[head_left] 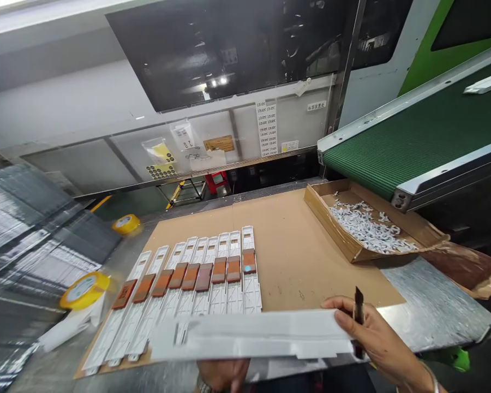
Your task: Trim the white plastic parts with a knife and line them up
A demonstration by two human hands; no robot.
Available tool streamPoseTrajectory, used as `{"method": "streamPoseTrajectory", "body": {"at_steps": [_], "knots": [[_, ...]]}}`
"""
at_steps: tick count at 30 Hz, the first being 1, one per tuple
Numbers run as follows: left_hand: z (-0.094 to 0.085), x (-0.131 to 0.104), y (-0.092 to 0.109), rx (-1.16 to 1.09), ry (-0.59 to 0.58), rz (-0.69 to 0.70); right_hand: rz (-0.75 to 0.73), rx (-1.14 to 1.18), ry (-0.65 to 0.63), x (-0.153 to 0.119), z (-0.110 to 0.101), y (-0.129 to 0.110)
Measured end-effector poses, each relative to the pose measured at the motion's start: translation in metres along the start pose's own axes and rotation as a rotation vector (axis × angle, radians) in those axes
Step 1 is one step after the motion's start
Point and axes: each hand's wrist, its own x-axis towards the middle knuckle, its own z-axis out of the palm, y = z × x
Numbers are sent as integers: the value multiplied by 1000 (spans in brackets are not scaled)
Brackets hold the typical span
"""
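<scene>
White moulded plastic made up the long strip [262, 334] that both hands held crosswise over the near edge of the surface [429, 311]. It looked light and thin, stiff along its ribs but likely to flex or twist if taken at one end alone, so a hold at both ends suited it. The right hand [376, 338] had its fingers [347, 322] closed over the strip's right end, with a slim dark knife-like tool [358, 311] pinched upright in the same hand. The left hand [223, 374] sat beneath the strip near its middle; whether its fingers were closed on it could not be told.

Beyond lay a row of matching strips [196, 284] with brown inserts on a cardboard sheet [303, 251]. A cardboard tray of white offcuts [368, 229] stood toward the far right corner, under a green conveyor belt [417, 142]. Yellow tape rolls [84, 289] lay at the left edge.
</scene>
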Motion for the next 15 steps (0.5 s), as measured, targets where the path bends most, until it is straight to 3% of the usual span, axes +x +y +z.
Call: {"method": "streamPoseTrajectory", "body": {"at_steps": [2, 5, 9, 12, 15], "knots": [[17, 9, -13, -109, -5, 72, 28, 175, 69, -5, 21, 6], [52, 17, -37, -319, 27, 311, -16, 237, 198, -11, 57, 13], [88, 23, -43, -392, 223, 228, 30, 209, 167, -18, 86, 14], [92, 29, -26, -462, 128, 139, 59, 219, 98, -25, 85, 13], [82, 34, -12, -535, 29, 167, 120, 164, 18, -35, 76, 12]]}}
